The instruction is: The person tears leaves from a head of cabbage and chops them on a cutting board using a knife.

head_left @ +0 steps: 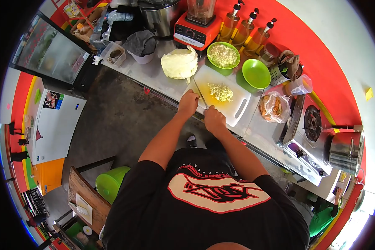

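Note:
My right hand (215,120) is closed around the handle of a knife (201,93), whose blade points away from me over the left part of a white cutting board (238,94). Just left of the blade, at the board's near left edge, my left hand (188,103) has its fingers curled; what they hold, if anything, is hidden. Shredded cabbage (221,92) lies in a small heap on the board, right of the knife. A large pale cabbage (179,63) rests on the counter beyond my left hand. Behind the board, a green bowl (237,61) contains more shreds.
A second green bowl (256,73) stands right of the first. Along the back are a red blender (197,32) and several pump bottles (242,33). To the right, a plastic bag of food (275,107) sits before a gas stove (312,125). A person in green (321,221) is at far right.

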### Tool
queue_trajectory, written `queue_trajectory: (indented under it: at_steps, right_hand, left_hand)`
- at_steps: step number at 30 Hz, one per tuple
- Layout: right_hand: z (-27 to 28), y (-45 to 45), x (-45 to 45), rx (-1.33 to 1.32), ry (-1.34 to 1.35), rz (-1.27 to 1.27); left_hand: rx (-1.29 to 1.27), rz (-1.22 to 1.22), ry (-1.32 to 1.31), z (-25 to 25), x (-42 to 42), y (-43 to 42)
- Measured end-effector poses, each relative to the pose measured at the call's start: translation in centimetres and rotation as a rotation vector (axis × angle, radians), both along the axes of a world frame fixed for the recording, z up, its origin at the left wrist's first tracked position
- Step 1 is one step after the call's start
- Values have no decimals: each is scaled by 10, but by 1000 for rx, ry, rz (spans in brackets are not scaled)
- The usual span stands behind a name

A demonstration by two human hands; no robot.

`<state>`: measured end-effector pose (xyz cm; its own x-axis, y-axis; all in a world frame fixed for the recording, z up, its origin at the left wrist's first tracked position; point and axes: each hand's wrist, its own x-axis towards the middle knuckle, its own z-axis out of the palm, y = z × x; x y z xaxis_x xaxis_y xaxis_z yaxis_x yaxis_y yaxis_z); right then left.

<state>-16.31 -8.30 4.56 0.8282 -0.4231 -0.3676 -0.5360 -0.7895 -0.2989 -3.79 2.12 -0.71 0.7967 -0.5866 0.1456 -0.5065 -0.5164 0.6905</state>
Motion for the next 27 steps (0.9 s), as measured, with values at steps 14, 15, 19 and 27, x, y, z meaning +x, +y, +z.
queue_trajectory:
  at_steps: [14,15,19,27]
  right_hand:
    - [23,-5,-33,13,63,32]
    - [23,-3,-38,12,79,23]
    - [25,-5,-49,7,86,29]
    - [1,0,-34,6,95,-18]
  left_hand:
    - [219,0,79,12,-20,-2]
    - [243,-9,90,12,-20,-1]
    - [264,-83,137,6,-19,5]
    - [56,12,58,-1,-14,1]
